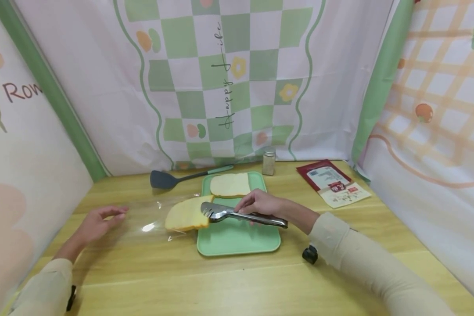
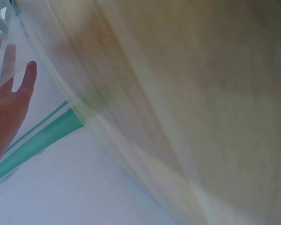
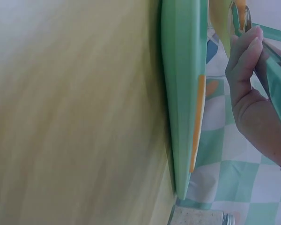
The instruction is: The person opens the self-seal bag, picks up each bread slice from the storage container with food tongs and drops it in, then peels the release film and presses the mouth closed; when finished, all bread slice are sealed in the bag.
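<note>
My right hand (image 1: 258, 202) grips metal food tongs (image 1: 256, 218), whose tips hold the right end of a bread slice (image 1: 185, 213). The slice, pale yellow with an orange crust, hangs tilted at the left side of a green tray (image 1: 237, 241). Around its left part spreads a clear plastic bag (image 1: 146, 219). At the bag's left end, my left hand (image 1: 100, 224) has thumb and fingertips on the film. In the left wrist view, film crosses the fingers (image 2: 9, 58) of this hand. A second bread slice (image 1: 230, 184) lies flat on the tray's far half.
Behind the tray lies a dark spatula (image 1: 163, 179) with a green handle. A glass shaker jar (image 1: 268, 161) stands at the back, by the curtain (image 1: 332, 87). To the right, a red and white packet (image 1: 333, 182) lies flat on the wooden table (image 1: 237, 285).
</note>
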### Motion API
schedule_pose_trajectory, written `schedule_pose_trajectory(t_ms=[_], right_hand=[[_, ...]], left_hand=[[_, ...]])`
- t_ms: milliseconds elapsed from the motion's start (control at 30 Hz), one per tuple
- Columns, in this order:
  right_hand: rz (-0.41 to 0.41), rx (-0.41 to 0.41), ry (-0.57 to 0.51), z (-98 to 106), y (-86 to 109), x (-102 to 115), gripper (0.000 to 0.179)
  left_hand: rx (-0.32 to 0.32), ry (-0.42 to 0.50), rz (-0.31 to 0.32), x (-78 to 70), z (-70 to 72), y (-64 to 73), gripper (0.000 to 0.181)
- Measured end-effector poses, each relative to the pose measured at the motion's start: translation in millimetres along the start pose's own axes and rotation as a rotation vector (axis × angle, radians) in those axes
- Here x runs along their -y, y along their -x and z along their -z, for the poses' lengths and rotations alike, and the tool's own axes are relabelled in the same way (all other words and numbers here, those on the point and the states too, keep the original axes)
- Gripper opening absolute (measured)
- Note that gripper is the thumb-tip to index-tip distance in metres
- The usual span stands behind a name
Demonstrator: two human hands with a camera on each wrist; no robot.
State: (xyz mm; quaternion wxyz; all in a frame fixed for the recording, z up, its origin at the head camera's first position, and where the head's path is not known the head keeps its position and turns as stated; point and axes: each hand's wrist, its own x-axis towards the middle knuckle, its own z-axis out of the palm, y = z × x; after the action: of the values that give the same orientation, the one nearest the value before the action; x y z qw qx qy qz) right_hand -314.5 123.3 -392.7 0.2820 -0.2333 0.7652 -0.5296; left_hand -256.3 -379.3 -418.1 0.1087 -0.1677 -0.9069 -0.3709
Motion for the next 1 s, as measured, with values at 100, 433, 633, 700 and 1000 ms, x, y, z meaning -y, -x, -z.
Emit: schedule_pose_trajectory(t_ms=[100,433,633,700,1000], right_hand=[[0.001,0.002,-0.005,-3.9,-3.2,0.2,0.021],[0.020,0.002,0.011,-15.3,-15.6,3.9,0.020],[0.012,0.019,-0.014,-22.7,-23.7,5.2,0.021],[0.008,0.026,-0.017,-25.3,-25.8,5.9,0.021],[0.010,0.040,-0.030,-36.4,-34.4,11.3,0.021]], left_hand=[[-0.002,0.002,0.007,-2.8,0.1,0.0,0.013],[-0.008,-0.012,0.014,0.1,-1.1,-1.7,0.013],[-0.014,-0.008,0.034,-1.8,-1.2,-0.7,0.015],[-0.009,-0.016,0.047,-2.4,-0.5,-0.8,0.016],[0.002,-0.001,0.074,-2.9,0.2,-0.7,0.019]])
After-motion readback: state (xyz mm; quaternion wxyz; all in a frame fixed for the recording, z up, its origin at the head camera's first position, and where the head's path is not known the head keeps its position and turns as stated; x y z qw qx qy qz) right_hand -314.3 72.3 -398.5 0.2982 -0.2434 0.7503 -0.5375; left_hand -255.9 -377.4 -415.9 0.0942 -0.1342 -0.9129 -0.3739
